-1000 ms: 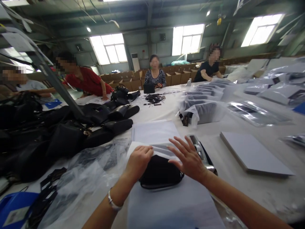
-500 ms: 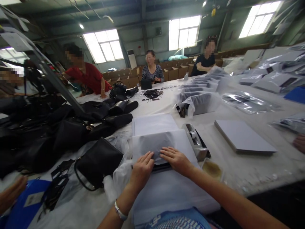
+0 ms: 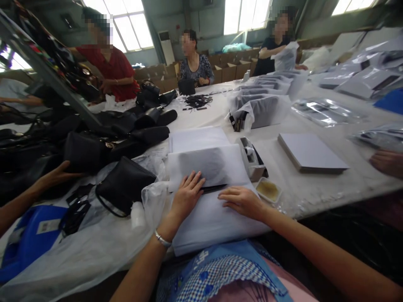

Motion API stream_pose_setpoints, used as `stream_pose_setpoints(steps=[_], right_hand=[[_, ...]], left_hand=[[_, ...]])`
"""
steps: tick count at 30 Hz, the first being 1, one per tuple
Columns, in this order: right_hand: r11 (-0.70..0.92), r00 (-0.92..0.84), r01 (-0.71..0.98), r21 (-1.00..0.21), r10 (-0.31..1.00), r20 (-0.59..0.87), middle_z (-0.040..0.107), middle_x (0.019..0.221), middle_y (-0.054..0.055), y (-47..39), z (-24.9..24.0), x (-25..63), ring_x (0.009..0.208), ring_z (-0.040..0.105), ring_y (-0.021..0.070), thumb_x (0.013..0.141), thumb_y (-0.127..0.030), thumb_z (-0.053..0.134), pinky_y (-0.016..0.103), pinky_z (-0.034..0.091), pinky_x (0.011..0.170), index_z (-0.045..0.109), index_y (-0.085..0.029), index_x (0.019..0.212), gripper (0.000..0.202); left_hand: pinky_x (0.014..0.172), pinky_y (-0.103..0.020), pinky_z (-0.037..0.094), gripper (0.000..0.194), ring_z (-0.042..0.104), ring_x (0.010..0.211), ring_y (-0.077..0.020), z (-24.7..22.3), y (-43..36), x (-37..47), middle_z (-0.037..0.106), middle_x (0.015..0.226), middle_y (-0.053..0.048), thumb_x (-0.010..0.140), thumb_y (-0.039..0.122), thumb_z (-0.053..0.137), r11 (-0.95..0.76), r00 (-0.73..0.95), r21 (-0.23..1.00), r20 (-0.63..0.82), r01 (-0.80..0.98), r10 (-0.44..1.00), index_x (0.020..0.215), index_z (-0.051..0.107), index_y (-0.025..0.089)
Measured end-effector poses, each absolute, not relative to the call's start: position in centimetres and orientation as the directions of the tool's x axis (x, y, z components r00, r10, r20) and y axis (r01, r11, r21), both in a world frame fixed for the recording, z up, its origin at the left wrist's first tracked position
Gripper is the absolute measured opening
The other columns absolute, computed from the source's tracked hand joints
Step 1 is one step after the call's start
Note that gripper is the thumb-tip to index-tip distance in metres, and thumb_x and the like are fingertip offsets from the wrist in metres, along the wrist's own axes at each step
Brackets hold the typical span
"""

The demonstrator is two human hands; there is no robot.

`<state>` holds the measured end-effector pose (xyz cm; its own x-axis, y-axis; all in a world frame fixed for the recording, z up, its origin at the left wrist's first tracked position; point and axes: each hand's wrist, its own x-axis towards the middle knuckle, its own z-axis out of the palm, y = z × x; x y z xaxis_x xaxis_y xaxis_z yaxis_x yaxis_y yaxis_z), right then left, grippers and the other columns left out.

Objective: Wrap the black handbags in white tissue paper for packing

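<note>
A sheet of thin white paper [image 3: 204, 159] covers a dark flat item, likely a black bag, whose edge shows along the near side. My left hand [image 3: 188, 193] lies on the paper's near-left part with its fingers stretched out. To the right, my right hand [image 3: 241, 202] hovers over or rests on the white sheets [image 3: 208, 222] in front of me, fingers slightly bent and apart, holding nothing visible. A stack of white paper [image 3: 198, 137] lies behind the covered item. Left of it sits a black handbag [image 3: 126, 184] with a strap, beside a small white bottle [image 3: 137, 214].
Black bags [image 3: 132, 134] heap up on the left, where a co-worker's hand [image 3: 56, 176] reaches in. A metal tray [image 3: 252, 157], a dish of yellowish stuff [image 3: 268, 189] and a stack of boards [image 3: 311, 153] stand right. Wrapped bags [image 3: 264, 111] line up behind.
My right hand has drawn back from the covered item onto the nearer sheets. My left hand now lies flatter on the paper. A co-worker's hand has reached the black bags, and the view has tilted down.
</note>
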<state>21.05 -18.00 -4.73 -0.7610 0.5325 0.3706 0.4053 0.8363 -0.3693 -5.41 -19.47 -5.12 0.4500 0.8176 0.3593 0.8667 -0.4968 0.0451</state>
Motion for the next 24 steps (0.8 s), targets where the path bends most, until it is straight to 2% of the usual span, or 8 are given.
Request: stream_pose_setpoints(steps=[3, 5, 10, 15, 20, 24], right_hand=[[0.771, -0.777, 0.444, -0.456, 0.585, 0.233, 0.071, 0.111, 0.005, -19.9, -4.8, 21.8, 0.100, 0.064, 0.0208, 0.084, -0.041, 0.072, 0.033, 0.051, 0.090, 0.068, -0.024, 0.118, 0.038], [0.748, -0.776, 0.474, -0.464, 0.604, 0.182, 0.071, 0.108, 0.005, -20.3, -5.2, 21.9, 0.099, 0.063, 0.0218, 0.081, -0.041, 0.076, 0.033, 0.050, 0.089, 0.070, -0.024, 0.114, 0.038], [0.704, -0.763, 0.509, -0.495, 0.635, 0.120, 0.071, 0.095, 0.004, -19.9, -6.2, 21.2, 0.092, 0.062, 0.0192, 0.087, -0.032, 0.070, 0.029, 0.049, 0.082, 0.073, -0.023, 0.098, 0.015], [0.654, -0.751, 0.509, -0.560, 0.656, 0.083, 0.071, 0.090, 0.003, -19.5, -5.8, 20.7, 0.088, 0.063, 0.0172, 0.092, -0.031, 0.062, 0.026, 0.047, 0.080, 0.076, -0.023, 0.091, 0.016], [0.547, -0.712, 0.507, -0.666, 0.701, 0.035, 0.072, 0.087, 0.003, -18.9, -3.3, 20.7, 0.082, 0.065, 0.0163, 0.091, -0.031, 0.061, 0.026, 0.047, 0.079, 0.077, -0.022, 0.089, 0.018], [0.449, -0.628, 0.489, -0.748, 0.776, 0.055, 0.074, 0.087, 0.002, -17.4, -1.0, 20.2, 0.080, 0.066, 0.0168, 0.088, -0.037, 0.062, 0.026, 0.048, 0.076, 0.076, -0.021, 0.087, 0.021]], left_hand=[[0.116, -0.051, 0.035, 0.042, 0.035, 0.144, -0.0279, -5.5, -19.8, -5.4, 0.043, 0.153, -0.008, 0.096, 0.024, 0.052, -0.494, 0.435, 0.072, 0.375, 0.867, 0.819, 0.138, 0.052, 0.020], [0.116, -0.051, 0.035, 0.042, 0.034, 0.144, -0.0277, -5.6, -19.8, -5.4, 0.042, 0.153, -0.008, 0.096, 0.024, 0.051, -0.492, 0.427, 0.088, 0.380, 0.866, 0.820, 0.138, 0.052, 0.021], [0.117, -0.051, 0.033, 0.043, 0.033, 0.144, -0.0275, -5.7, -19.7, -5.5, 0.041, 0.154, -0.008, 0.096, 0.024, 0.052, -0.498, 0.424, 0.120, 0.379, 0.859, 0.822, 0.139, 0.052, 0.021], [0.117, -0.049, 0.032, 0.041, 0.035, 0.144, -0.0270, -5.2, -19.7, -5.5, 0.043, 0.153, -0.008, 0.096, 0.029, 0.053, -0.496, 0.415, 0.177, 0.354, 0.850, 0.838, 0.137, 0.054, 0.021], [0.118, -0.046, 0.031, 0.048, 0.036, 0.143, -0.0242, -3.1, -19.5, -6.0, 0.049, 0.149, -0.007, 0.098, 0.041, 0.049, -0.477, 0.398, 0.352, 0.276, 0.805, 0.875, 0.141, 0.048, 0.020], [0.117, -0.042, 0.032, 0.051, 0.034, 0.144, -0.0238, -0.2, -19.0, -6.9, 0.051, 0.147, -0.006, 0.098, 0.054, 0.039, -0.432, 0.437, 0.497, 0.113, 0.753, 0.892, 0.134, 0.055, 0.021]])
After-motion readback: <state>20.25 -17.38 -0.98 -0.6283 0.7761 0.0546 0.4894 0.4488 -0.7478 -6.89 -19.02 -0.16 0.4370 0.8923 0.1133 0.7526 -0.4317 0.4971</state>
